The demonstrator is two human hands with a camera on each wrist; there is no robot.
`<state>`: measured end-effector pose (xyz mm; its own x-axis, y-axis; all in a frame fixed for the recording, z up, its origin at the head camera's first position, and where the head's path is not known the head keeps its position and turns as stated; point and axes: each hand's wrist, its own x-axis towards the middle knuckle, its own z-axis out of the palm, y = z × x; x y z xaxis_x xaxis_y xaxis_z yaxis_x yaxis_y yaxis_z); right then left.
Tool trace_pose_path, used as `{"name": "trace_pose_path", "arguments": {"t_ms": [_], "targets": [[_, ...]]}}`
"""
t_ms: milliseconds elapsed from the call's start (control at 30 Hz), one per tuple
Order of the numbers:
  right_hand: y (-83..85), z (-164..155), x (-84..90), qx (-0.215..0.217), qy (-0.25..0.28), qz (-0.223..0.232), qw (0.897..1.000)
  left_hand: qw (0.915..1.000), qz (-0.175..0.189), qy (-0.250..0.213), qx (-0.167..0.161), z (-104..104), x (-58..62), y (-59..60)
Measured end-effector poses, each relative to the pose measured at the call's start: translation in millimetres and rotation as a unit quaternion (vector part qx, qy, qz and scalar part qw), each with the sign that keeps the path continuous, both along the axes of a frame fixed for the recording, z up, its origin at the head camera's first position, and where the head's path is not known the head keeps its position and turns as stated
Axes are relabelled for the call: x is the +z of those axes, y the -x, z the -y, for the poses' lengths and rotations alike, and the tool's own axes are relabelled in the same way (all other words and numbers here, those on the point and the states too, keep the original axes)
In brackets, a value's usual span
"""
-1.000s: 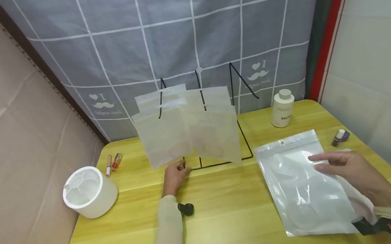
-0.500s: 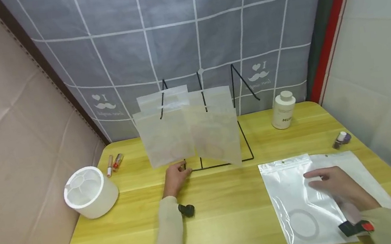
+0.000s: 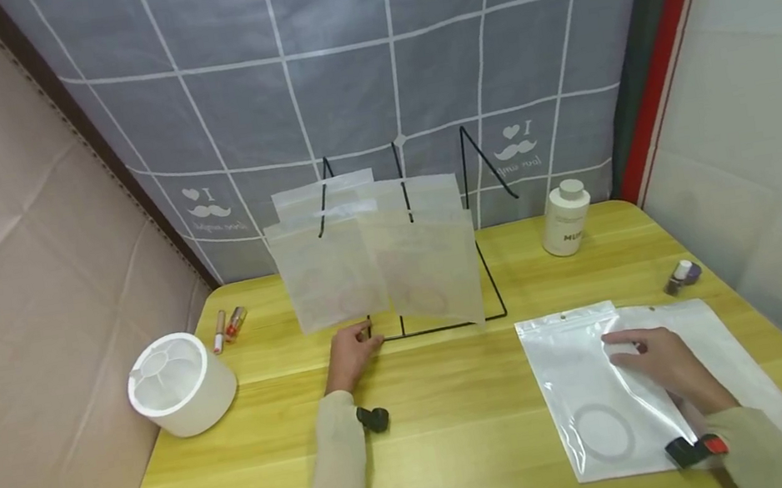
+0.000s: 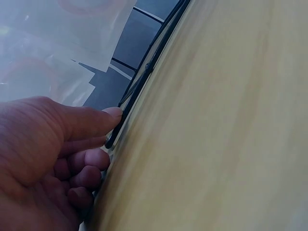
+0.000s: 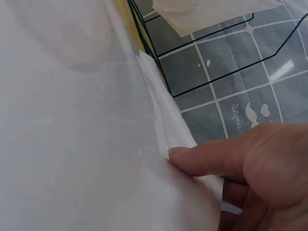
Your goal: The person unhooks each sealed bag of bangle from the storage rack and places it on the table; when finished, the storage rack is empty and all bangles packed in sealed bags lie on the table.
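My left hand (image 3: 351,357) pinches the front left corner of a black wire rack (image 3: 447,328), its thumb pressed on the wire in the left wrist view. Translucent zip bags (image 3: 335,273) hang from two of the rack's arms, while the right arm (image 3: 488,162) carries nothing. At the right of the table, my right hand (image 3: 667,367) pinches the right edge of a glossy white zip bag (image 3: 579,384). A ring shape shows through that bag's lower part. Its edge is creased up between thumb and fingers. A second white bag (image 3: 727,362) lies underneath, partly covered by the hand and sleeve.
A white round divided holder (image 3: 186,393) stands at the left, with two lipstick-like tubes (image 3: 229,329) behind it. A white bottle (image 3: 566,219) is at the back right. A small dark bottle with a white cap (image 3: 679,278) lies near the right edge. Grey cloth hangs behind.
The upper white bag has come down from a raised, tilted pose to lie flatter, nearer the front. The second bag now shows at its right. My left hand stays on the rack.
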<state>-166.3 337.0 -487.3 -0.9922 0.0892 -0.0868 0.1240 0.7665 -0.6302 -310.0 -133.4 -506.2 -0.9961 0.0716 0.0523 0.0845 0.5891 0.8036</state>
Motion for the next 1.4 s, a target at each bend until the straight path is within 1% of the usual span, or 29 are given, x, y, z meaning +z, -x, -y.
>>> {"name": "trace_pose_path", "arguments": {"t_ms": [200,300,433,467,500,600,667,733,800,867,933,1000,1067,1133,1200,1267,1400], "targets": [[0.2,2.7,-4.3,0.022,-0.048,-0.018,0.998,1.0,0.003,0.003,0.002,1.2,-0.8,-0.8],[0.0,2.5,-3.5,0.019,-0.054,-0.003,0.998,1.0,0.003,0.001,0.003,2.1,-1.1,-1.1],[1.2,2.3,-1.1,0.003,-0.056,0.021,0.998,1.0,0.001,-0.001,0.005,3.4,-0.9,-2.4],[1.7,2.9,-0.7,0.001,-0.06,0.013,0.998,1.0,0.001,-0.001,0.005,3.7,-0.8,-2.8],[2.5,3.9,-0.6,0.002,-0.066,-0.006,0.998,1.0,0.0,-0.002,0.006,4.0,-0.7,-3.3],[7.4,13.3,2.7,0.001,-0.068,-0.094,0.993,1.0,0.001,-0.004,0.006,4.8,-0.9,-4.0],[13.9,24.1,7.8,0.003,-0.057,-0.164,0.985,1.0,0.001,-0.005,0.006,5.5,-1.3,-3.9],[21.9,38.3,17.5,0.012,-0.023,-0.215,0.976,0.9999,0.002,-0.008,0.007,5.9,-2.2,-3.1],[31.8,54.2,29.1,0.031,0.018,-0.247,0.968,0.9999,0.003,-0.012,0.008,6.1,-3.0,-2.5],[42.2,71.4,42.0,0.068,0.062,-0.273,0.958,0.9999,0.003,-0.013,0.009,5.9,-3.7,-2.0],[52.7,89.6,56.4,0.115,0.113,-0.297,0.941,0.9999,0.002,-0.012,0.007,5.4,-3.5,-2.1],[62.8,107.6,71.9,0.164,0.157,-0.317,0.921,0.9999,0.001,-0.009,0.005,4.4,-2.7,-1.5],[69.5,125.0,89.1,0.205,0.189,-0.333,0.901,1.0,0.0,-0.009,0.001,3.4,-1.8,-1.1],[73.3,140.5,104.9,0.229,0.207,-0.343,0.887,0.9999,-0.001,-0.012,-0.002,2.3,-1.1,-0.6],[75.3,153.3,116.3,0.239,0.212,-0.353,0.88,0.9999,-0.004,-0.013,-0.006,1.9,-1.6,-0.2],[76.4,162.7,123.6,0.243,0.214,-0.36,0.875,0.9999,-0.005,-0.012,-0.008,1.6,-2.1,-0.4],[82.8,172.8,125.8,0.242,0.213,-0.376,0.869,0.9999,-0.004,-0.01,-0.009,1.4,-2.9,-0.7]]}}
